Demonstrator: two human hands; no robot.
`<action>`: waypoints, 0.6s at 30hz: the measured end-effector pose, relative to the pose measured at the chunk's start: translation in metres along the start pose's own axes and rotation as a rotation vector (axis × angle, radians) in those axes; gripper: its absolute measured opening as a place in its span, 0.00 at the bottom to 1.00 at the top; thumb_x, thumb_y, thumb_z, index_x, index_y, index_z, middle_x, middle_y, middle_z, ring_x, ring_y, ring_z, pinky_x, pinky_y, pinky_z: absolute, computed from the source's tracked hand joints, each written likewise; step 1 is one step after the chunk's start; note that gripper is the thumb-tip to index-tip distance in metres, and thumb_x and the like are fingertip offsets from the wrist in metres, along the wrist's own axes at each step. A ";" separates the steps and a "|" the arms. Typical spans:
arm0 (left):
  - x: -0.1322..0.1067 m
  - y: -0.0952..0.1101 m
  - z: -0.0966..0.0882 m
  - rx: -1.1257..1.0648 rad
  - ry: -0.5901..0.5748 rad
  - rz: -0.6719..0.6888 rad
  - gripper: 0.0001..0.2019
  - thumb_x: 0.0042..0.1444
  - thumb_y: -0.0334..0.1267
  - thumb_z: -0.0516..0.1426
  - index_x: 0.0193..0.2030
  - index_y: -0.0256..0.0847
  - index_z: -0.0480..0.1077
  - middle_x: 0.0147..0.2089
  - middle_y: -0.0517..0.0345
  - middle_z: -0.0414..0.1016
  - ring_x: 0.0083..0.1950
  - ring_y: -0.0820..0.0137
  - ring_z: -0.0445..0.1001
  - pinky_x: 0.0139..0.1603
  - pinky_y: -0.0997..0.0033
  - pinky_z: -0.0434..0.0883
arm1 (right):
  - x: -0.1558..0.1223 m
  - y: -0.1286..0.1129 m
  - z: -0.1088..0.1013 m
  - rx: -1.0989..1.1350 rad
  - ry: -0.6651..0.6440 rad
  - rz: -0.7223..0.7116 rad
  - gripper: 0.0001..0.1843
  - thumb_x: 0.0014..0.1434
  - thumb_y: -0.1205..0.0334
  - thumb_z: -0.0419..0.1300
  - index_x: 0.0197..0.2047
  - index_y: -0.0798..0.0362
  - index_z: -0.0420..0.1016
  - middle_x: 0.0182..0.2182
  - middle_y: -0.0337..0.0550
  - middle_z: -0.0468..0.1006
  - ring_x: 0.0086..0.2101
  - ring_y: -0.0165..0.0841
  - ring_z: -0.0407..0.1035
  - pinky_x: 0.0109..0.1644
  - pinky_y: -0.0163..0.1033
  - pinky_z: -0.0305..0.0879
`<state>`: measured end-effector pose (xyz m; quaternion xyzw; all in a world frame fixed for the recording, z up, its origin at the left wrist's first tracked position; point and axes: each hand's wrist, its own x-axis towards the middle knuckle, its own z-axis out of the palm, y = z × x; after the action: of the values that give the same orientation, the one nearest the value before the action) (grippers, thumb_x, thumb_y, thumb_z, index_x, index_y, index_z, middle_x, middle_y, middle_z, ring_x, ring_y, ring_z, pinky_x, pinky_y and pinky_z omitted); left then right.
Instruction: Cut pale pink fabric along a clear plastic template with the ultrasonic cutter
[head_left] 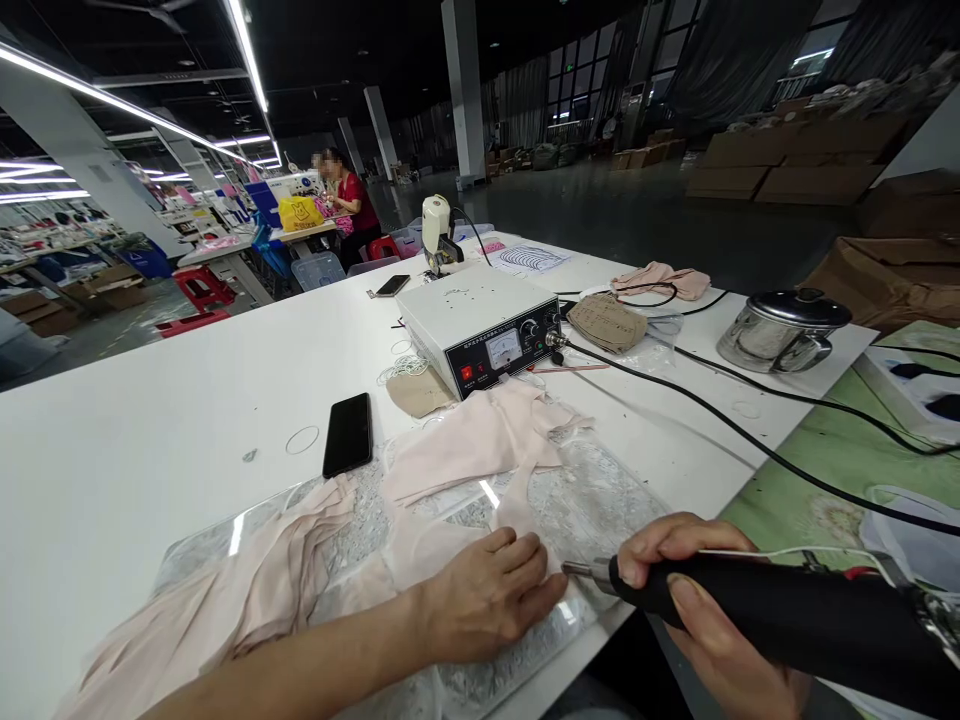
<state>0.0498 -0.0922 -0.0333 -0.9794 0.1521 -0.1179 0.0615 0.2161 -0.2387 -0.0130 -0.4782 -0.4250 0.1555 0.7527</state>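
My right hand (697, 610) is wrapped round a black handheld welding tool (772, 620) whose metal tip points left, just beside my left fingertips. My left hand (487, 595) lies on pale pink fabric (465, 450) near the table's front edge, fingers together and pressing the cloth down onto a clear scratched plate (592, 500). A black cable (712, 415) runs from the tool toward a white control box (480, 335) with a dial gauge and red buttons.
A black phone (349, 433) lies left of the fabric. A steel pot with lid (780, 330) stands at right. A tan cloth piece (607, 322), more pink cloth (660, 280) and a white machine (436, 235) sit farther back. A person sits at a distant table (349, 200).
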 end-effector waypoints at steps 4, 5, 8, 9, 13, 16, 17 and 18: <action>-0.001 0.000 0.000 0.006 0.016 -0.013 0.14 0.67 0.30 0.48 0.56 0.29 0.64 0.44 0.42 0.72 0.50 0.59 0.72 0.45 0.62 0.69 | 0.000 0.001 0.000 0.028 0.012 0.014 0.02 0.61 0.62 0.59 0.36 0.49 0.70 0.26 0.40 0.72 0.26 0.32 0.71 0.28 0.40 0.72; -0.002 0.001 0.001 0.011 0.018 -0.018 0.14 0.67 0.29 0.48 0.56 0.29 0.64 0.45 0.42 0.72 0.50 0.59 0.72 0.45 0.62 0.69 | 0.000 0.002 0.000 0.037 0.007 0.027 0.02 0.62 0.62 0.59 0.37 0.49 0.70 0.27 0.40 0.72 0.26 0.32 0.71 0.29 0.40 0.72; -0.002 0.002 0.002 0.020 0.035 -0.036 0.13 0.67 0.30 0.48 0.56 0.31 0.65 0.46 0.41 0.73 0.49 0.59 0.72 0.44 0.62 0.69 | -0.001 0.003 0.000 0.059 0.022 0.039 0.02 0.62 0.61 0.59 0.38 0.49 0.70 0.27 0.40 0.72 0.26 0.32 0.71 0.29 0.40 0.72; -0.003 0.002 0.002 0.019 0.046 -0.044 0.13 0.67 0.30 0.48 0.55 0.31 0.65 0.47 0.41 0.73 0.49 0.59 0.72 0.44 0.63 0.69 | 0.000 0.003 0.000 0.064 0.032 0.035 0.02 0.61 0.61 0.59 0.37 0.49 0.70 0.27 0.40 0.72 0.26 0.31 0.70 0.29 0.40 0.72; -0.004 0.003 0.003 0.018 0.058 -0.061 0.14 0.67 0.30 0.48 0.56 0.32 0.65 0.49 0.41 0.72 0.48 0.59 0.72 0.43 0.62 0.69 | 0.003 0.002 0.005 0.070 0.052 0.019 0.03 0.61 0.61 0.60 0.37 0.49 0.70 0.27 0.40 0.72 0.25 0.31 0.70 0.29 0.41 0.71; -0.004 0.003 0.005 0.012 0.044 -0.063 0.14 0.66 0.30 0.49 0.57 0.32 0.65 0.49 0.40 0.72 0.48 0.59 0.72 0.43 0.62 0.69 | 0.006 0.003 0.008 0.060 0.046 0.007 0.03 0.61 0.60 0.60 0.37 0.49 0.70 0.26 0.39 0.72 0.25 0.31 0.70 0.29 0.40 0.71; -0.005 0.003 0.005 0.008 0.043 -0.065 0.14 0.66 0.30 0.49 0.56 0.32 0.65 0.49 0.40 0.72 0.48 0.59 0.72 0.43 0.62 0.70 | 0.006 0.003 0.008 0.057 0.042 0.006 0.03 0.61 0.60 0.60 0.37 0.49 0.70 0.26 0.39 0.72 0.25 0.31 0.70 0.29 0.40 0.71; -0.005 0.003 0.005 0.005 0.042 -0.066 0.14 0.66 0.30 0.49 0.56 0.31 0.65 0.49 0.41 0.72 0.48 0.59 0.72 0.43 0.62 0.70 | 0.006 0.004 0.009 0.055 0.038 0.008 0.03 0.61 0.60 0.59 0.37 0.49 0.69 0.26 0.39 0.72 0.25 0.31 0.70 0.30 0.39 0.71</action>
<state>0.0459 -0.0935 -0.0398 -0.9810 0.1208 -0.1409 0.0570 0.2138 -0.2276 -0.0120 -0.4620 -0.4044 0.1611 0.7727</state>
